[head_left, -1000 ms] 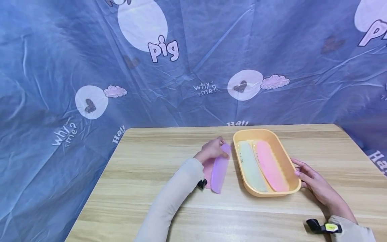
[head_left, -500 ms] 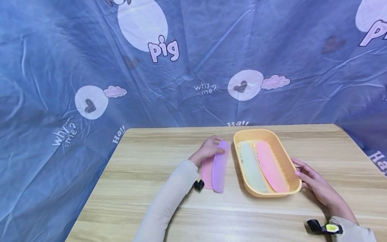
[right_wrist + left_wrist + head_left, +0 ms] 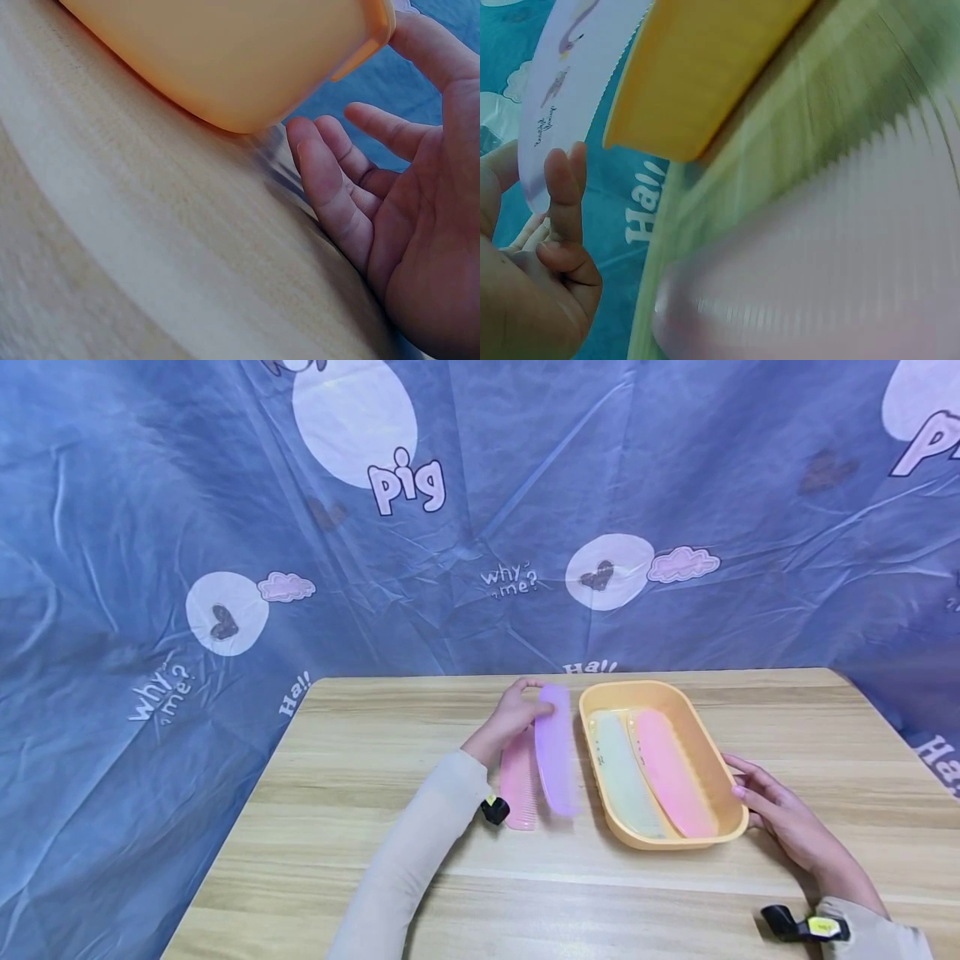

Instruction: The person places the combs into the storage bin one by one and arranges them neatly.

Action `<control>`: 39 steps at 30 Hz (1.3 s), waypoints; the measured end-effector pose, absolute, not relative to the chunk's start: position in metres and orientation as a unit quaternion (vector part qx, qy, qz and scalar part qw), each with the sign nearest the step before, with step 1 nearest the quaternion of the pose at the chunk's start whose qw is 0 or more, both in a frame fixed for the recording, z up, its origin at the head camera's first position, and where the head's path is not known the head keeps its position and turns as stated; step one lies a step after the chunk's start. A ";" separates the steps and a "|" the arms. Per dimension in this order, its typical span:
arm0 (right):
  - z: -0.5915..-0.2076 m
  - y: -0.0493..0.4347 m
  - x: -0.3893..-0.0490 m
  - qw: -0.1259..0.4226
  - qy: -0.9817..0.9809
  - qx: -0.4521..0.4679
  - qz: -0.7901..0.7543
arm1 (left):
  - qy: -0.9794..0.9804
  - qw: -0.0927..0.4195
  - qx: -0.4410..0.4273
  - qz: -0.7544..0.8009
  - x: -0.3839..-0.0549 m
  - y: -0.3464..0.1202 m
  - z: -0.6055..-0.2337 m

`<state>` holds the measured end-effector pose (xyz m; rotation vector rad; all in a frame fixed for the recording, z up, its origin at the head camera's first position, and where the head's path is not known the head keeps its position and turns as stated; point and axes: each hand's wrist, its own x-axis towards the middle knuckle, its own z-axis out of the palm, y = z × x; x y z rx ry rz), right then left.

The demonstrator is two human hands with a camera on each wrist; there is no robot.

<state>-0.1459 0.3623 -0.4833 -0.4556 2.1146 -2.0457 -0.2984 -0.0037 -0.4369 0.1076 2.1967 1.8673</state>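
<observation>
The purple comb (image 3: 556,760) is pinched near its far end by the left hand (image 3: 517,706), thumb over its face, between the pink comb (image 3: 517,785) lying on the worktop (image 3: 315,827) and the orange-yellow tray (image 3: 697,706). The tray stands toward the worktop's far edge; in it a pale green comb (image 3: 628,777) lies left of another pink comb (image 3: 675,777). The right hand's (image 3: 776,806) thumb touches the tray's near-right rim, fingers loosely bent; whether it truly grips is hard to tell.
</observation>
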 end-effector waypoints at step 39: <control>-0.481 0.362 -0.144 0.092 0.707 -0.144 -0.687 | 0.686 0.127 0.039 0.715 -0.279 0.098 -0.412</control>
